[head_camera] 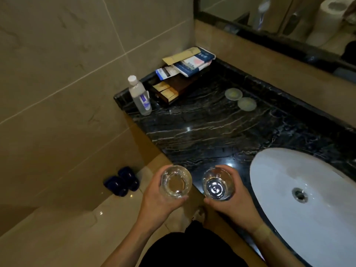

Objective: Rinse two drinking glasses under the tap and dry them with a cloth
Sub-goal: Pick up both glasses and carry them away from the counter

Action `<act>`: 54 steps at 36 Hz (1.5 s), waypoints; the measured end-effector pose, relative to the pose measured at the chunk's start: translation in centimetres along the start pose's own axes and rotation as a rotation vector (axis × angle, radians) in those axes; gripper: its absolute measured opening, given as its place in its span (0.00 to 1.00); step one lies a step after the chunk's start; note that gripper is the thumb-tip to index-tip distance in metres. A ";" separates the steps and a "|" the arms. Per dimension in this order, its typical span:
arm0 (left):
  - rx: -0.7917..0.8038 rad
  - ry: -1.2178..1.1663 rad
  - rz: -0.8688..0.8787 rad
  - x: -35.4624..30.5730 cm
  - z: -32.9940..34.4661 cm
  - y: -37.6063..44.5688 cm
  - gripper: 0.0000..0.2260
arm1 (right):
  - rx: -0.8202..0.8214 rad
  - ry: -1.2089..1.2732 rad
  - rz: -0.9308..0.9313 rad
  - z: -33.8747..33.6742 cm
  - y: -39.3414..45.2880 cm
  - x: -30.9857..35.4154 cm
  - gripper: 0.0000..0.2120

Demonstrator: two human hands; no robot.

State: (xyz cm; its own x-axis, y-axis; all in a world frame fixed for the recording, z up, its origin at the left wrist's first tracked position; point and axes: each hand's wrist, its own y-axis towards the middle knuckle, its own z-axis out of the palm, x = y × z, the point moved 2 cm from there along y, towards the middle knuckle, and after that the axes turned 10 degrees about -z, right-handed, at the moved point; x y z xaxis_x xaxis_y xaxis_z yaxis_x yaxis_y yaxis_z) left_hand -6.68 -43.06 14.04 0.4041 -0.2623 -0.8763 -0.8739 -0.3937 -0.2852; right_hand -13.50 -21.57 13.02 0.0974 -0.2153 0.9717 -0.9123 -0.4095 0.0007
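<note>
Glasses (pixel 176 183) — one per hand (pixel 158 197)

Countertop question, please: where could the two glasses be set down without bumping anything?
The dark countertop is bare between the water bottle, the two round coasters and the basin. The back left corner is crowded with a tray of packets.

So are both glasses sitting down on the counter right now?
No, each glass is held up: the left hand grips one glass, the right hand the other glass.
</note>
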 end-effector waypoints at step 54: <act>0.794 0.186 0.134 -10.5 12.6 43.1 0.38 | -0.838 -0.098 0.256 -5.5 27.5 -7.3 0.41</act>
State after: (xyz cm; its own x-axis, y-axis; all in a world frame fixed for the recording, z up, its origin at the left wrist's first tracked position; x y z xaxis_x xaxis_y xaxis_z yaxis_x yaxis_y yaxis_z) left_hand -51.96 -46.14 6.01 0.2599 -0.4321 -0.8635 -0.8206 0.3726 -0.4335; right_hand -41.51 -26.33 7.21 -0.1518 -0.3023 0.9411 -0.8987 0.4385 -0.0041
